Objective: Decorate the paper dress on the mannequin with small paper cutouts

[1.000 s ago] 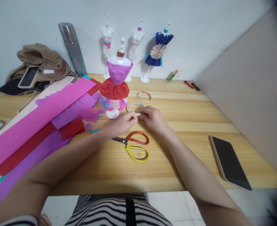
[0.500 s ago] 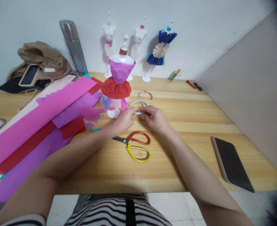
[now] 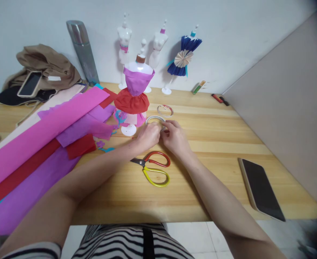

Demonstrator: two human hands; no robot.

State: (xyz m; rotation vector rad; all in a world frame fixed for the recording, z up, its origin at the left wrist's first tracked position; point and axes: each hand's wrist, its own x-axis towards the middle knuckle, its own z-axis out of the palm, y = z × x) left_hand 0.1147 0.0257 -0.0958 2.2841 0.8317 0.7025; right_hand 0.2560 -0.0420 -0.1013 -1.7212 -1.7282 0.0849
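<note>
Pink paper sheets (image 3: pixel 47 126) covered the tabletop (image 3: pixel 214 136) at left. Beside the dressed mannequin (image 3: pixel 132 95), the left hand (image 3: pixel 147 137) and right hand (image 3: pixel 176 139) both pinched the tape roll (image 3: pixel 153 118); scissors (image 3: pixel 154 168) lay just nearer.

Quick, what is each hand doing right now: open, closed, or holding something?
Left hand: closed, fingers on the tape roll.
Right hand: closed, pinching the same roll's edge.
</note>
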